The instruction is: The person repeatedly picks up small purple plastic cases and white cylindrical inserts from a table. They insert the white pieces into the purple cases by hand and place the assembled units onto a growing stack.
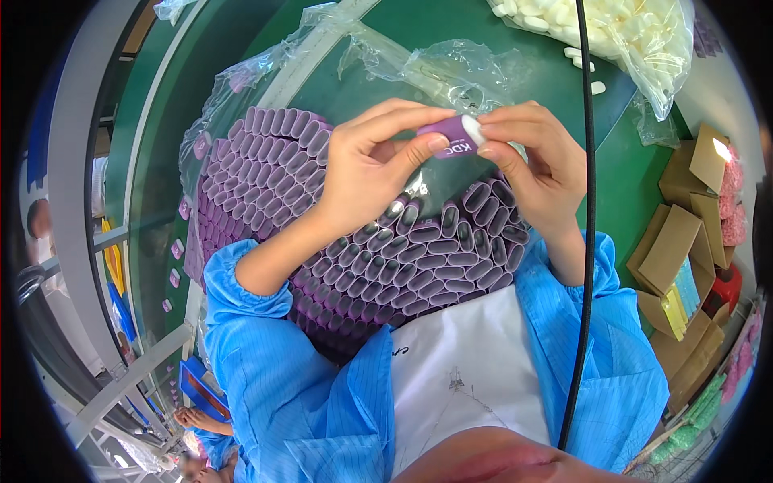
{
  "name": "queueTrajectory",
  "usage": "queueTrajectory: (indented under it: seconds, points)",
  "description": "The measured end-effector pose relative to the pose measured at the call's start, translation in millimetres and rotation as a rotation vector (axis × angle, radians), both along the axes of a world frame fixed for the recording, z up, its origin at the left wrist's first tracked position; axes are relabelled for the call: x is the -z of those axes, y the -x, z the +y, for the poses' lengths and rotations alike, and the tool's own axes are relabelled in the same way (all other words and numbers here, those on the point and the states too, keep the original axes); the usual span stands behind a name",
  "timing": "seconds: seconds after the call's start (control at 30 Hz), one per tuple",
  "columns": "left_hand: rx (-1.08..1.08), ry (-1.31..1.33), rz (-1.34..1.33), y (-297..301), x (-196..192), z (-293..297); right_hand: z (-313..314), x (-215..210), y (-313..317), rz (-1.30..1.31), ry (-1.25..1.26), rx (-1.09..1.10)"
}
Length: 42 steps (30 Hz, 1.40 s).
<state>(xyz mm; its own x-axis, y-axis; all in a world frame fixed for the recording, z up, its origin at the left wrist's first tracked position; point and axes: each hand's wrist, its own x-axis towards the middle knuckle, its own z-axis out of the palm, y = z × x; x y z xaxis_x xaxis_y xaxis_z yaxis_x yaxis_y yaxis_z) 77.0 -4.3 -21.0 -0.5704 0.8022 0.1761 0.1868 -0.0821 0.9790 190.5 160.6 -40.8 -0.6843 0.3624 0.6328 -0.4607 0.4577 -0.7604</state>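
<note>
My left hand (366,161) grips a small purple tube-shaped shell (449,145) with an oval cross-section, pinched between thumb and fingers. At the shell's right end is a white oval piece (473,130), pinched by the thumb and fingertips of my right hand (539,157). The white piece touches the shell's end; how far it sits inside is hidden. Both hands are raised above a large block of purple oval shells (411,266), packed upright side by side with their open ends showing. Several near the middle lean or stand unevenly.
Crumpled clear plastic film (451,68) lies beyond the shells on the green surface (555,72). A clear bag of white pieces (636,40) stands far right. Cardboard boxes (668,249) sit at right. A black cable (590,241) hangs in front. Another person's hand (201,420) shows lower left.
</note>
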Motion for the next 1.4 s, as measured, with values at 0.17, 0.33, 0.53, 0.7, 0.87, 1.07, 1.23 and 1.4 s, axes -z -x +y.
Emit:
queueTrajectory:
  seconds: [0.17, 0.33, 0.53, 0.7, 0.87, 1.07, 1.23, 1.4]
  points:
    - [0.036, -0.045, -0.008, 4.5, 2.2, 0.2, 10.4, -1.4, -2.0, 0.024, -0.090, -0.078]
    - [0.006, -0.017, 0.024, 2.9, 4.5, 0.6, -1.0, 4.3, -0.6, 0.080, -0.105, 0.011]
    - [-0.043, -0.117, -0.183, -2.1, 4.3, 3.5, -7.1, 1.5, -0.6, 0.126, -0.188, 0.055]
    - [-0.010, -0.051, -0.012, 1.4, -1.7, 1.7, -8.6, -2.3, -3.9, 0.086, -0.298, 0.095]
    - [-0.177, 0.072, 0.264, 34.6, -23.8, 1.5, 15.4, -4.2, -6.9, 0.032, -0.348, 0.193]
    - [-0.533, 0.379, 0.412, 256.8, 1.3, -49.3, 110.6, 13.6, -36.8, -0.579, -0.549, 0.627]
    - [-0.714, 0.896, 0.698, 339.4, 60.4, -102.3, 149.5, 28.2, -35.8, -0.630, -0.634, 0.532]
    - [-0.689, 0.367, 1.358, 226.0, 10.0, -31.2, 139.1, 43.1, -33.4, -0.567, -0.558, 0.535]
